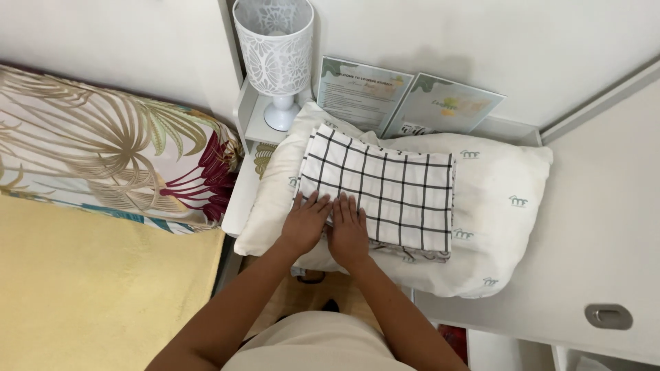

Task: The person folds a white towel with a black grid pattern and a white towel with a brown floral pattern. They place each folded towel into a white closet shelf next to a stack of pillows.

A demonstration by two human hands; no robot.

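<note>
A folded white cloth with a black grid pattern lies on top of a white pillow that rests on a white bedside shelf. My left hand lies flat, fingers spread, on the near left edge of the checked cloth. Beside it and touching it, my right hand also presses flat on the cloth's near edge. Neither hand grips anything.
A white cut-out lamp stands on the shelf behind the pillow, with two printed cards leaning on the wall. A leaf-patterned pillow and a yellow bedsheet lie at left. A white cabinet top with a metal handle is at right.
</note>
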